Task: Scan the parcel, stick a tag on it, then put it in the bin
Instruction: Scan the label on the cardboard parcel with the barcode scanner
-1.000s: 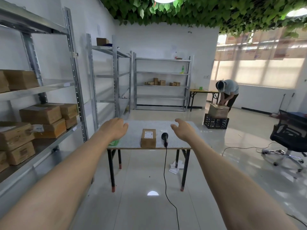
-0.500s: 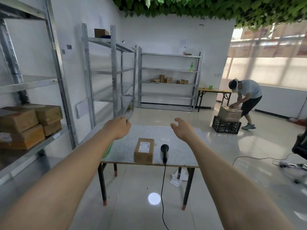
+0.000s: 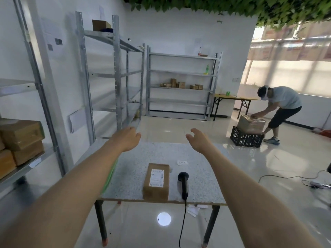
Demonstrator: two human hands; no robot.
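A small brown cardboard parcel (image 3: 156, 181) with a white label on top lies near the front edge of a speckled grey table (image 3: 136, 165). Just right of it rests a black handheld scanner (image 3: 184, 184), its cord hanging over the front edge. A small white tag sheet (image 3: 182, 162) sits farther back on the table. My left hand (image 3: 127, 138) and my right hand (image 3: 198, 139) are stretched forward above the far part of the table, fingers loosely apart, holding nothing. A green object (image 3: 109, 175) at the table's left edge is mostly hidden by my left forearm.
Metal shelving (image 3: 53, 133) with cardboard boxes (image 3: 21, 138) lines the left wall; more racks (image 3: 180, 86) stand at the back. At the right a person (image 3: 279, 108) bends over a box on a black crate (image 3: 246, 138). Cables (image 3: 286, 178) trail across the glossy floor.
The view has come closer to the table, so the parcel and scanner look larger and nearer. Both hands stay raised and empty. The person at the right has shifted their stance.
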